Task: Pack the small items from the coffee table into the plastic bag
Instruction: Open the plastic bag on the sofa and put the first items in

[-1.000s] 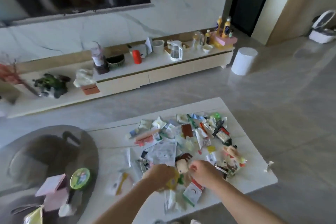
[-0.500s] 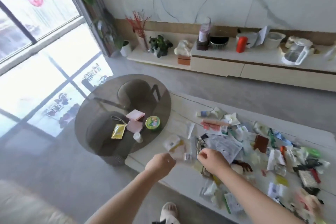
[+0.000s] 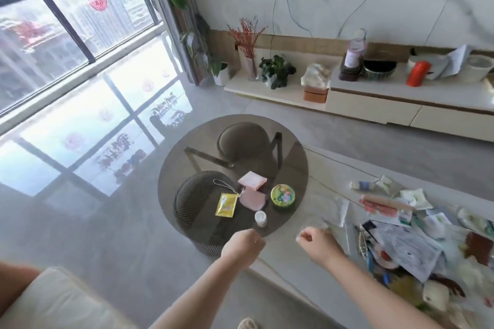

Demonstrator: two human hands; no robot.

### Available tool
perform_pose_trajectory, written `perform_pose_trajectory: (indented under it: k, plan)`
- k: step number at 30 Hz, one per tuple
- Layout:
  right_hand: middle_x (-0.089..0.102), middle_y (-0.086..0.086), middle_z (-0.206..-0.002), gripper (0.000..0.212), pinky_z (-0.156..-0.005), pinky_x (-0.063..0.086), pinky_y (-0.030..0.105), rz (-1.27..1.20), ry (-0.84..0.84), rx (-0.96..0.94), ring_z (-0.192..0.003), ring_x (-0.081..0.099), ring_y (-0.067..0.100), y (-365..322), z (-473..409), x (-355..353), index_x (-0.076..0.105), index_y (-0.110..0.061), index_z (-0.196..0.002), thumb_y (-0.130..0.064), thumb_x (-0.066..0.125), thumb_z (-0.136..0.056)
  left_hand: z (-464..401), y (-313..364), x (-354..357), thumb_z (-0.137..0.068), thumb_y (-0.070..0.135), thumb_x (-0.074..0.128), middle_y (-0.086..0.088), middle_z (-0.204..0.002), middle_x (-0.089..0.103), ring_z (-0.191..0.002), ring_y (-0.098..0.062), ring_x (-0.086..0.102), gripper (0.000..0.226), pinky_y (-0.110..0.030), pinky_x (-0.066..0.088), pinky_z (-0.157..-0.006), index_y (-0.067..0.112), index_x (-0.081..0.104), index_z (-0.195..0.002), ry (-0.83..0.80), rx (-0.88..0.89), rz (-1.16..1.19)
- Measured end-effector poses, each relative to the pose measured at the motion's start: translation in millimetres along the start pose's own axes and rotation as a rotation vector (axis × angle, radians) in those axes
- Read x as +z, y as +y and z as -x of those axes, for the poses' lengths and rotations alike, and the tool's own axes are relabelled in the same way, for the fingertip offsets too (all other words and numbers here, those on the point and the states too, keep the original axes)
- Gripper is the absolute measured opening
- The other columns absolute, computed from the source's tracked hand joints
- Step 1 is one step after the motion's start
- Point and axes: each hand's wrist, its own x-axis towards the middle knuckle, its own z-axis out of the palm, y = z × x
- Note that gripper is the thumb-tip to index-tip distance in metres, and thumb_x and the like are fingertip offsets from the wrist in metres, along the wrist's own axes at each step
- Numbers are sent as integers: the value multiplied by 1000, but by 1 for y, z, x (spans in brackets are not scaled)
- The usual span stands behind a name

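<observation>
- A tiled living room: big window far left, a TV cabinet (image 3: 374, 93) along the far wall.
- Left hand (image 3: 242, 247) and right hand (image 3: 316, 244), fingers curled, seem to pinch a clear plastic bag (image 3: 324, 211), barely visible.
- Small items (image 3: 417, 232) litter the white worktop (image 3: 288, 270), right.
- A round glass table (image 3: 187, 168) stands left, bearing a green tin (image 3: 282, 195).

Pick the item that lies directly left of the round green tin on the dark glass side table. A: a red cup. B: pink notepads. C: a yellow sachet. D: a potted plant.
B: the pink notepads lie right beside the round green tin on its left, on the glass side table; the yellow sachet lies farther left, beyond them.
</observation>
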Motion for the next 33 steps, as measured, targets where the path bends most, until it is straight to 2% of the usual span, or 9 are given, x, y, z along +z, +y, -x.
perform_pose_trajectory:
  k: [3,5,7,10,16,23,28,33]
  plan:
    - [69,4,-107,22,-80,44,23,-36,7,32,-102,61,21,-37,-17,21,67,-16,-101,-30,54,-90,-22,-34,-28,-94,35,42,-3,-91,62,-92,-23,62,26,-23,44,-76,20,62,-88,-34,-1,12]
    - [70,3,-106,21,-77,41,21,-71,22,47,-102,61,20,-56,-29,30,67,-15,-101,-29,55,-90,-34,-49,-41,-93,35,44,2,-83,56,-79,-18,54,22,-22,41,-71,21,55,-80,-43,-8,33]
    - [70,0,-106,21,-77,40,21,-90,20,64,-102,61,18,-71,-42,36,67,-16,-101,-30,56,-89,-47,-59,-49,-88,34,45,1,-75,55,-70,-19,51,24,-23,40,-65,19,56,-73,-39,-40,77]
    - [70,-3,-105,20,-71,36,19,-87,13,92,-102,60,16,-83,-65,41,68,-19,-100,-30,56,-89,-66,-67,-53,-83,33,46,0,-66,51,-63,-20,48,24,-25,38,-59,18,53,-66,-39,-59,133]
    - [70,-1,-105,18,-75,39,20,-121,-33,118,-103,60,18,-85,-124,54,68,-18,-98,-27,55,-89,-111,-76,-45,-84,34,48,4,-73,53,-68,-16,51,20,-25,41,-65,25,47,-66,-33,-116,235]
    - [67,2,-110,23,-86,45,25,-98,-116,152,-106,59,19,-64,-185,80,65,-16,-106,-28,56,-88,-171,-91,-26,-86,32,46,3,-75,50,-68,-16,49,16,-26,38,-66,26,43,-71,-70,-157,273]
    - [58,4,-120,35,-86,43,24,-87,-147,170,-110,55,19,-48,-219,107,57,-17,-119,-26,61,-86,-213,-106,-3,-86,32,47,3,-70,50,-64,-14,49,27,-26,40,-64,27,39,-61,-113,-174,292]
    - [47,4,-130,49,-94,39,25,-118,-150,142,-116,49,21,-38,-242,144,50,-21,-127,-22,66,-81,-254,-134,17,-86,30,48,1,-66,50,-61,-15,47,18,-25,38,-61,25,45,-69,-165,-214,305]
